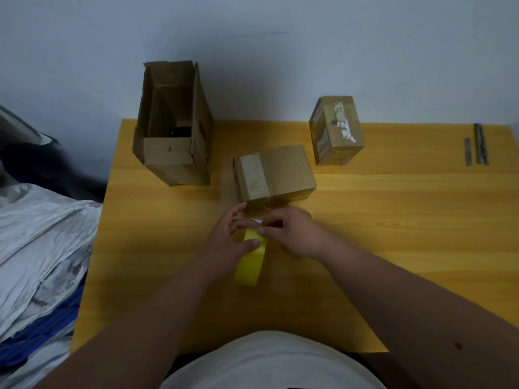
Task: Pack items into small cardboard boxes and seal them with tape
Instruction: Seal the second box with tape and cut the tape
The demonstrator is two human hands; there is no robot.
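Note:
A small closed cardboard box [276,172] with a strip of tape over its left end lies in the middle of the yellow table [393,209]. Just in front of it, my left hand [229,244] holds a roll of yellow tape [250,262], thumb pressed on its rim. My right hand [292,233] pinches the loose tape end [257,221] at the top of the roll. A second small taped box [335,130] stands at the back right.
A tall open carton [174,127] stands at the back left with a dark item inside. Two grey metal strips [477,144] lie near the table's right edge. Crumpled grey and blue sheeting [36,254] lies left of the table. A wall is behind.

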